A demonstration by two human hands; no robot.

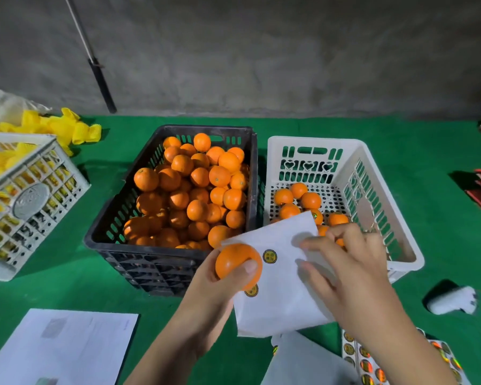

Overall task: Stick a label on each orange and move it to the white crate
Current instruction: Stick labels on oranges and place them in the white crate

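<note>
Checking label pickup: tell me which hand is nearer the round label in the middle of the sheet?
Left. The left hand, gripping an orange, sits beside the label; the right hand is farther right.

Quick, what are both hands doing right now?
Left hand: grips an orange.
Right hand: fingers pinch at the label sheet, apparently peeling a label; none visibly lifted.

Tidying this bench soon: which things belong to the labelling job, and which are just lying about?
In use: round orange in left hand; white sticker backing sheet; black plastic crate of oranges; white plastic crate.
Lying about: yellow foam nets; grey lattice crate; printed paper.
</note>
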